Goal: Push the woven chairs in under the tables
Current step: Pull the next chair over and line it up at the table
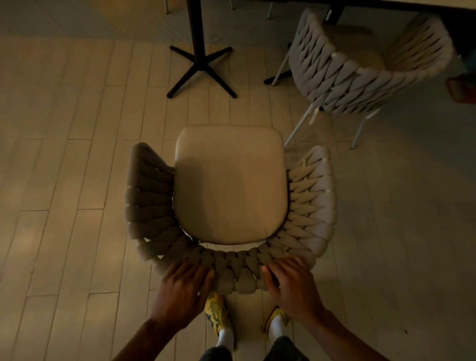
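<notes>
Hands were apart, one on each side of the curved backrest rim of the woven chair (314, 206). On the rim's left part, the left hand (186, 280) lay with its fingers curled over the braided straps. On the right part, the right hand (288, 279) gripped the rim the same way, knuckles up. A stretch of bare braid showed between the two hands.

The seat cushion (229, 185) lay directly ahead of the hands, the chair facing away from the person on the pale plank floor (64, 180). A black cross-foot table pedestal (199, 64) stood farther ahead, beyond the cushion's front edge and apart from it. This chair was not under any table.

A second woven chair (360, 74) stood ahead and to the right of the right hand, its seat partly beneath a table edge (386, 3). Yellow shoes (216, 311) showed below and between the hands, behind the backrest.
</notes>
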`<state>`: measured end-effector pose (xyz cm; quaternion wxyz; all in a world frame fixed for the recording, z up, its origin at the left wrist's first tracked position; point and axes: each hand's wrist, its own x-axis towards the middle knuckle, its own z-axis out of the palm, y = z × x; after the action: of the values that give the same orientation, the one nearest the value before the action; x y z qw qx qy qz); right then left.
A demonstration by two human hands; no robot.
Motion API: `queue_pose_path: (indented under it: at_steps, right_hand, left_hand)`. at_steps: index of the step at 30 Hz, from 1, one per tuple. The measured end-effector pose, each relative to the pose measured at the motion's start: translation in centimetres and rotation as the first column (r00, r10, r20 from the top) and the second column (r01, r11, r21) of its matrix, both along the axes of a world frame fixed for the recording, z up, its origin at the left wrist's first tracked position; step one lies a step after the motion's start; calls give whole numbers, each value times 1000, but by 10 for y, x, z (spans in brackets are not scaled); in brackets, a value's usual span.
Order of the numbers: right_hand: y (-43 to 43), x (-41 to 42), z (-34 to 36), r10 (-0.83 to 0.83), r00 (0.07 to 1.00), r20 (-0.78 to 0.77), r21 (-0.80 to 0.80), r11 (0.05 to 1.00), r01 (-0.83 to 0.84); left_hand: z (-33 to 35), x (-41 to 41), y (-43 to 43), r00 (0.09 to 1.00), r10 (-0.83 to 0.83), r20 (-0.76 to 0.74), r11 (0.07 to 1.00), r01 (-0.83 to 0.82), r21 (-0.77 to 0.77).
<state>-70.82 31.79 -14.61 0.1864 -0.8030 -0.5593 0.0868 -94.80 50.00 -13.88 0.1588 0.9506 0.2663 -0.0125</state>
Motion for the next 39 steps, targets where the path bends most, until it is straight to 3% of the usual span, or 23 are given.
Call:
queue_pose_path:
  at_steps: [5,11,22,33,36,39]
  right_hand:
    - [21,1,-4,-3,997,73,-54,998,7]
    - [33,13,-4,27,999,35,-185,982,-20]
    - [90,51,0,42,997,65,-163,986,-31]
    - [150,92,3,71,990,124,-138,989,-53]
    - [169,100,0,60,988,145,-142,989,-40]
    - [188,106,-4,45,989,141,-150,988,-24]
  left_hand:
    - [-5,19,10,994,53,-95,998,-50,35]
    - [-7,26,20,993,61,-96,997,-56,56]
    - [-6,61,65,984,104,-143,994,-97,53]
    - [5,103,122,994,-75,-77,980,87,180]
    - [-3,111,148,994,25,-107,989,-10,146]
    - [-16,111,164,985,-159,-74,946,173,273]
